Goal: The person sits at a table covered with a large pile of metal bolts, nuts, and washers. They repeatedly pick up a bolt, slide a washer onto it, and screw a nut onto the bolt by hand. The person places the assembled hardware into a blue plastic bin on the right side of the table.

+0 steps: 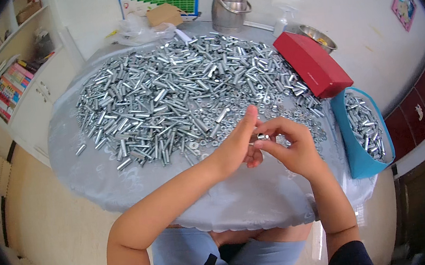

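Above the near edge of the table, my two hands meet at a small shiny metal sleeve (261,137), whose round end shows between my fingers. My right hand (291,142) pinches it with thumb and forefinger. Fingers of my left hand (242,142) are curled around its other end, with the thumb raised; that end is hidden. Just beyond my hands lie loose nuts and washers (210,114). A wide heap of metal tubes and bolts (156,86) spreads over the table behind them.
A grey patterned cloth (177,188) covers the table. To the right stand a blue fabric bin (357,156) full of metal pieces and a red box (314,65). A steel pot (229,9), a metal bowl (319,36) and a plastic bag (137,29) are at the back.
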Tool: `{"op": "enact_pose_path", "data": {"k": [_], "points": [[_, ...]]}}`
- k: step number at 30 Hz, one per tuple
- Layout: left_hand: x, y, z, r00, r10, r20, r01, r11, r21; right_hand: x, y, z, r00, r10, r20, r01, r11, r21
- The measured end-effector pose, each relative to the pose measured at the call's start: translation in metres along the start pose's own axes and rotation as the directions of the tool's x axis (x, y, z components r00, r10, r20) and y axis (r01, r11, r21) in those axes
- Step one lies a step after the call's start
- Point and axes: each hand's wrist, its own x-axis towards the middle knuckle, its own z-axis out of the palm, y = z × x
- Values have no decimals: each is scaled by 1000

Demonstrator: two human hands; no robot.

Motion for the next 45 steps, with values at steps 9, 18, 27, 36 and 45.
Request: {"op": "enact_pose_path", "data": {"k": [9,18,27,36,45], "points": [[5,-20,3,987,-153,48,157,983,-95,-12,41,-24,997,-28,67,33,997,-66],[-5,-15,4,983,52,-177,-14,978,209,-15,19,-30,996,78,46,-78,997,-9],[-1,-9,-6,958,27,-286,-56,994,-91,-17,37,-56,990,114,86,-75,929,-362],[0,-13,-5,962,-57,-267,51,998,-32,-30,37,-77,893,375,251,-245,870,-428],[0,-17,-4,963,-66,-259,80,996,45,-34,26,-78,767,554,324,-300,756,-582]]}}
